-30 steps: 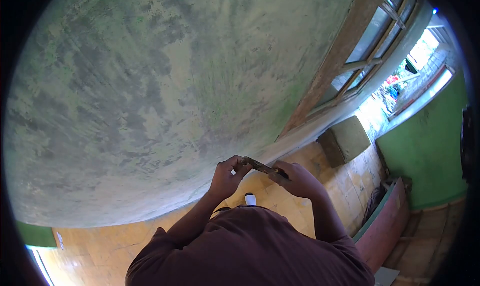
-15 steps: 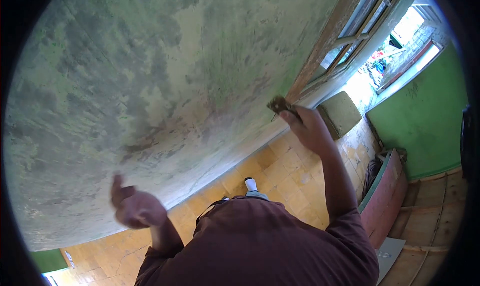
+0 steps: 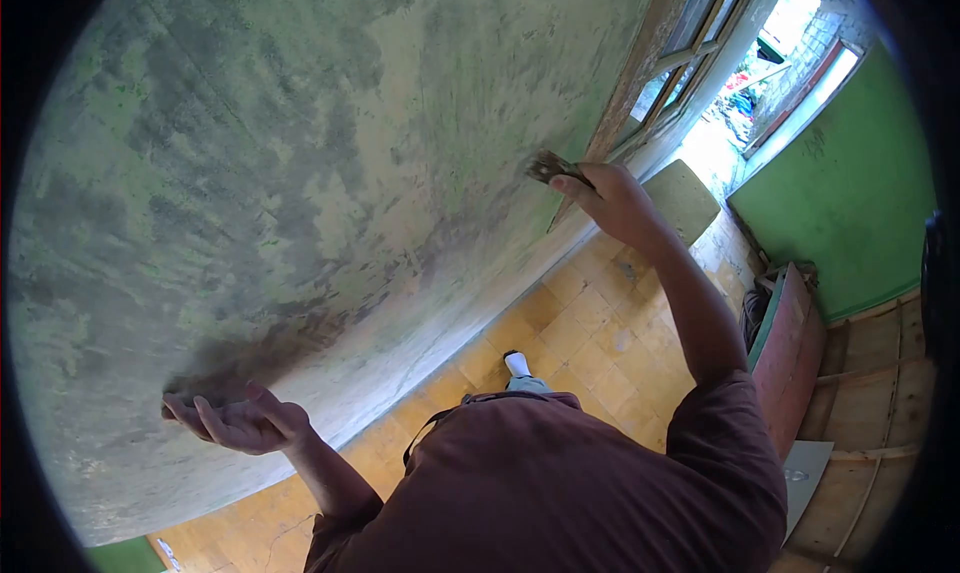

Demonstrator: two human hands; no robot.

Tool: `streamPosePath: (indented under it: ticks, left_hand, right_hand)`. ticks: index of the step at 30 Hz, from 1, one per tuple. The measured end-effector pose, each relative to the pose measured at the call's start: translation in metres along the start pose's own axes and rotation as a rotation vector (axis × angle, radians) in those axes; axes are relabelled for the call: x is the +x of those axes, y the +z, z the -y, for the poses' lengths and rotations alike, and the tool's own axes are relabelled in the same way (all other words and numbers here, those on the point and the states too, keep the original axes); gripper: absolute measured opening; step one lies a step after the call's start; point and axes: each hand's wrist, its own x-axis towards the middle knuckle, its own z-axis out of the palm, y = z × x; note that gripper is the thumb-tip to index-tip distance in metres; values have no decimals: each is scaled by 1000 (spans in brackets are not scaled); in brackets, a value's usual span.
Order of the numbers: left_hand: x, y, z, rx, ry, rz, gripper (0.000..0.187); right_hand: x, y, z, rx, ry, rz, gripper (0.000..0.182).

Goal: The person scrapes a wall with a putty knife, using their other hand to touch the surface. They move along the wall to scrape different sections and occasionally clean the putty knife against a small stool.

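Note:
My right hand (image 3: 612,201) is raised in front of the wall, fingers wrapped round a worn brush (image 3: 552,167) with dark, brownish bristles. The bristle end points left and overlaps the wall, close to the wooden window frame. My left hand (image 3: 250,420) is at the lower left with its palm turned up and fingers spread, holding nothing that shows. Its fingertips are right at the wall surface, beside a dark shadow. The wall (image 3: 340,173) has patchy grey and pale plaster with streaks of green.
A wooden-framed window (image 3: 690,58) stands at the upper right, with a pale boxy block (image 3: 683,198) below it. Yellow tiles (image 3: 590,323) cover the floor. A reddish panel (image 3: 790,358) leans at the right, near a green wall (image 3: 830,163) and wooden boards (image 3: 870,413).
My left hand has moved left to the wall and its fingers have spread. My right hand has lifted the brush slightly up and left. The view has shifted a little.

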Motion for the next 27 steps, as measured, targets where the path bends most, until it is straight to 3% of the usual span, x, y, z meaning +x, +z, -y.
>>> streamPosePath:
  ticks: [9, 12, 14, 18, 20, 24, 27]
  left_hand:
    - [-3, 9, 3, 104, 36, -23, 40]
    - [-2, 10, 3, 116, 45, -27, 37]
    - [-2, 12, 5, 84, 38, -58, 35]
    - [-5, 9, 3, 112, 19, -48, 30]
    - [-2, 13, 3, 97, 30, -66, 28]
    - [-4, 11, 4, 102, 36, -71, 25]
    - [-4, 10, 4, 120, 45, -73, 24]
  right_hand:
    - [6, -9, 11, 4, 61, 29, 47]
    - [-10, -4, 2, 141, 12, -14, 44]
    - [-12, -11, -14, 102, 139, 19, 44]
    - [3, -7, 23, 91, -5, -84, 47]
    - [6, -13, 33, 10, 36, 36, 45]
    - [-9, -12, 9, 44, 18, 7, 48]
    - [1, -12, -4, 38, 142, 50, 50]
